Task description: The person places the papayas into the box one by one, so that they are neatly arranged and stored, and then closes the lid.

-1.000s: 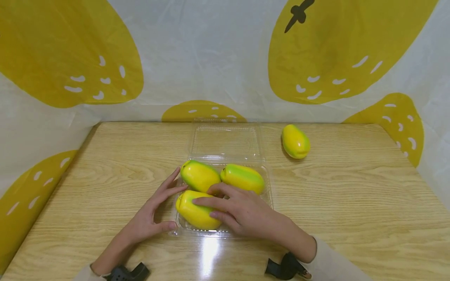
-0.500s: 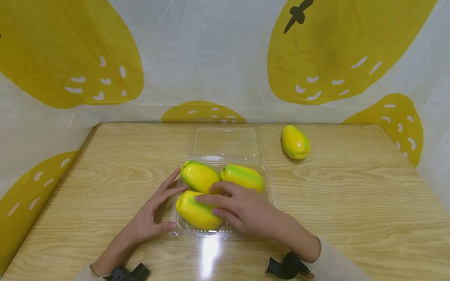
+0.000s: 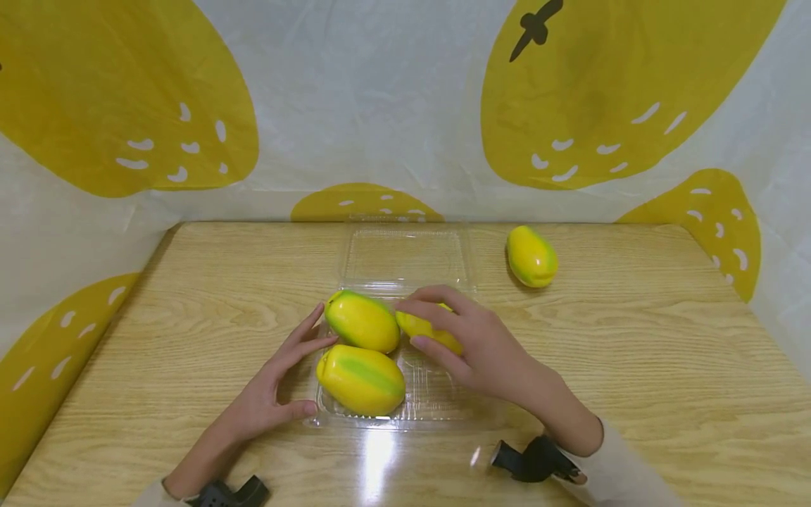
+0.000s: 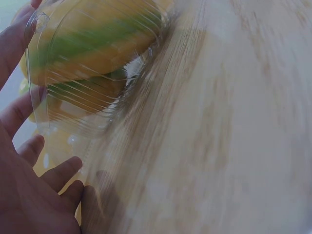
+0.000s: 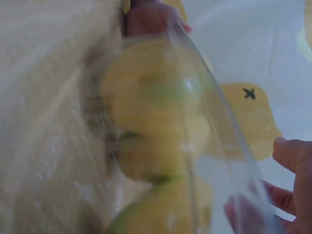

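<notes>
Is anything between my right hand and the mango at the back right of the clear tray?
Nothing visible: the right hand already lies on that mango, fingers curved over its top, inside the open clear tray. The left hand rests at the tray's left edge.

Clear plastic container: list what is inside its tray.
The clear plastic container holds three yellow-green mangoes: the front mango, the back-left mango, and a third mango, largely covered by the right hand gripping it. The left hand touches the tray's left edge.
</notes>
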Demonstrator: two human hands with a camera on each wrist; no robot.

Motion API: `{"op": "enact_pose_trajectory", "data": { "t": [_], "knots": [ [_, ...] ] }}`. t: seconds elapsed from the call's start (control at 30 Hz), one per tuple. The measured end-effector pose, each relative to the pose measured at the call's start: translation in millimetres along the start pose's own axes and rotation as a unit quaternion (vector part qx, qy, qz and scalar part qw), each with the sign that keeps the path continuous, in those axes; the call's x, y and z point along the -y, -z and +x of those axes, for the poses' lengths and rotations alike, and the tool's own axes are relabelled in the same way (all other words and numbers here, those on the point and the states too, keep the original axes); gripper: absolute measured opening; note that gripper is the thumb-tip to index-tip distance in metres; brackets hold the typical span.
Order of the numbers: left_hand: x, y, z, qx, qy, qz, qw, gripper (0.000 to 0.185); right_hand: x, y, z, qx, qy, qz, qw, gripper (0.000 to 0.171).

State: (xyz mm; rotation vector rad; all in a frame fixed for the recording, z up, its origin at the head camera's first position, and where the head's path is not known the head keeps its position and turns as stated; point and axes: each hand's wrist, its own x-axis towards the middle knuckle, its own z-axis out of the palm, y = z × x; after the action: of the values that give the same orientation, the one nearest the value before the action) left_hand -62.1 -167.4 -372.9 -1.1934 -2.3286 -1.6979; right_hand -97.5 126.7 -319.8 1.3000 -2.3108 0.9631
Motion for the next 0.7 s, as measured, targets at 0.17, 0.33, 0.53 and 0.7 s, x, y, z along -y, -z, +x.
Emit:
{"op": "enact_pose_trajectory", "data": {
  "t": [0.17,0.33,0.53,0.7],
  "knots": [
    [0.3,0.0,-0.4,-0.001,0.000,0.001,1.0000,0.065,-10.6,11.4,-0.2,-0.041,-0.024,0.037,0.998,0.041],
    [0.0,0.0,-0.4,-0.001,0.001,0.000,1.0000,0.065,-23.2,24.6,-2.4,-0.080,-0.055,0.037,0.995,0.042],
    [-1.0,0.3,-0.2,-0.001,0.005,-0.002,1.0000,0.065,-39.0,41.8,-7.9,-0.118,-0.096,0.012,0.988,0.048],
    [-1.4,0.5,0.5,-0.002,0.003,0.000,1.0000,0.065,-52.5,54.6,-14.5,-0.133,-0.137,-0.018,0.981,0.048]
  ]
}}
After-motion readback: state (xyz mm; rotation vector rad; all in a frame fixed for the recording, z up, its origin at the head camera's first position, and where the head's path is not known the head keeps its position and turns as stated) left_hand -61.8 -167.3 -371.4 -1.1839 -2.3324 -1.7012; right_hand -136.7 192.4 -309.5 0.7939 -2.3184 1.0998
